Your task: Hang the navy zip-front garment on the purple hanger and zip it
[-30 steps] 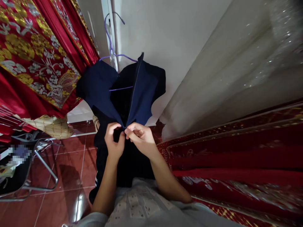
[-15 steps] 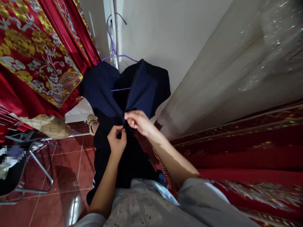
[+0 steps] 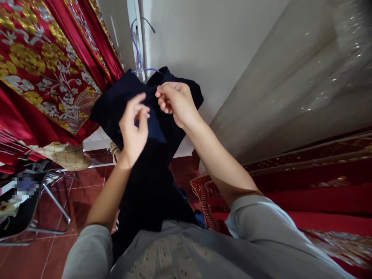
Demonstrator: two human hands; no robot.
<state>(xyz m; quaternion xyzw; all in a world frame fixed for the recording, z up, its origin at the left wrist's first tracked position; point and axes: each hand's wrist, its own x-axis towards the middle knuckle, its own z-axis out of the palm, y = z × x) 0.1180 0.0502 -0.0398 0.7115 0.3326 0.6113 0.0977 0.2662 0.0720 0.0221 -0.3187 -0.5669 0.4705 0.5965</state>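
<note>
A dark navy garment point(image 3: 145, 162) hangs on a purple hanger point(image 3: 138, 58) hooked high by a white door frame. My right hand point(image 3: 174, 100) is closed, pinching the garment near its neckline at the top. My left hand point(image 3: 133, 128) is a little lower and to the left, in front of the cloth, with thumb and fingers loosely curled and apart, seemingly holding nothing. The garment's front opening now looks closed up to the neck.
Red fabric with gold and silver embroidery point(image 3: 43, 69) hangs at the left. A pale glittery cloth point(image 3: 290, 77) and more red embroidered cloth point(image 3: 290, 186) are at the right. A metal chair point(image 3: 43, 209) stands on the red tiled floor point(image 3: 87, 193). A sandal point(image 3: 114, 149) lies behind the garment.
Both hands have risen from the garment's waist area to its neckline. The open front flaps that showed the hanger bar are now brought together. My left hand has loosened its pinch.
</note>
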